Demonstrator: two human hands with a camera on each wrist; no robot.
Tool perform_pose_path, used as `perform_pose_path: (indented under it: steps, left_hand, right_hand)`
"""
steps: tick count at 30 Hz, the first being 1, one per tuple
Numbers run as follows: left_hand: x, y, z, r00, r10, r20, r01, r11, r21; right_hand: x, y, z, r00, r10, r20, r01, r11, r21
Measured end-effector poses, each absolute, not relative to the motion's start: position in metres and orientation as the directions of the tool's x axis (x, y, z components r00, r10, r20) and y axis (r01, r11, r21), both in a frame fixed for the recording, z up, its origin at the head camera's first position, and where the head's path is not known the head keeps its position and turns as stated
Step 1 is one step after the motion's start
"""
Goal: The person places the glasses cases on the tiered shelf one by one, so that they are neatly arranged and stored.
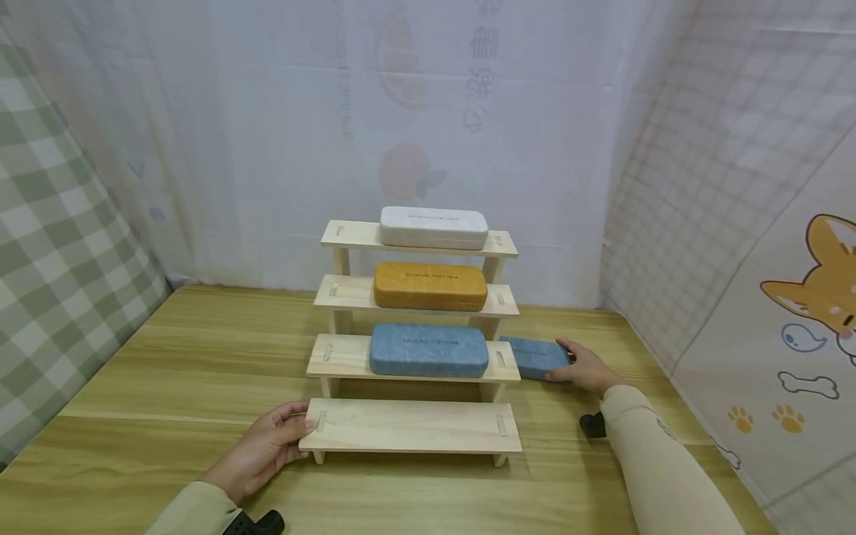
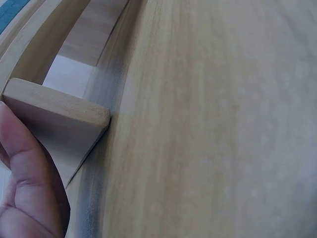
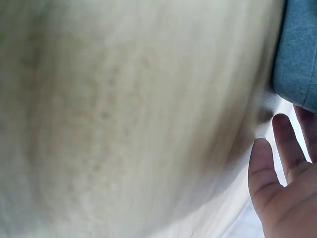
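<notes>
A four-step wooden display stand (image 1: pixel 408 427) stands on the table. My left hand (image 1: pixel 264 449) grips the left end of its lowest step, the thumb over the top; part of that hand (image 2: pixel 32 183) shows in the left wrist view beside the board. To the stand's right, my right hand (image 1: pixel 588 365) holds the right end of a blue glasses case (image 1: pixel 531 357) between thumb and fingers. The case's left end is hidden behind the stand. In the right wrist view two fingers (image 3: pixel 262 166) stand spread below the case's corner (image 3: pixel 299 54).
On the upper steps lie a white glasses case (image 1: pixel 435 229), a mustard-yellow one (image 1: pixel 430 286) and a second blue one (image 1: pixel 428 349). A white printed curtain (image 1: pixel 267 148) hangs behind the table (image 1: pixel 167 371). Checked cloth (image 1: pixel 60 260) borders the left, a dog-patterned sheet (image 1: pixel 756 334) the right.
</notes>
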State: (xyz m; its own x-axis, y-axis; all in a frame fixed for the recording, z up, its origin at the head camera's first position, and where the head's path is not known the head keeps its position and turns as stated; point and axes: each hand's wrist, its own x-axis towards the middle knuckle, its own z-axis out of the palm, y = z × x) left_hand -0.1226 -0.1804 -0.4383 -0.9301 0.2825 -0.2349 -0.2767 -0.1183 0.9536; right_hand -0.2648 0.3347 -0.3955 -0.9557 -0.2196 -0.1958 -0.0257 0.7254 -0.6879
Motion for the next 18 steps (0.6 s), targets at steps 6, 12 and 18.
perform_pose_path:
  steps: [6, 12, 18]
  left_hand:
    - [-0.1222, -0.1800, -0.4381, -0.929, 0.282, -0.240, -0.281, -0.115, 0.953]
    - [-0.1218, -0.1797, -0.4368, -0.929, 0.276, -0.245, -0.284, -0.109, 0.953]
    - [-0.1213, -0.1792, -0.4355, -0.930, 0.269, -0.251, -0.288, -0.107, 0.952]
  right_hand:
    - [-0.2659, 0.3359, -0.3995, -0.961, -0.206, -0.183, -0.022, 0.719, -0.695]
    - [-0.2639, 0.3373, -0.4002, -0.970, -0.171, -0.174, -0.003, 0.723, -0.691]
    - [-0.2603, 0.3381, -0.3992, -0.976, -0.154, -0.154, 0.002, 0.700, -0.714]
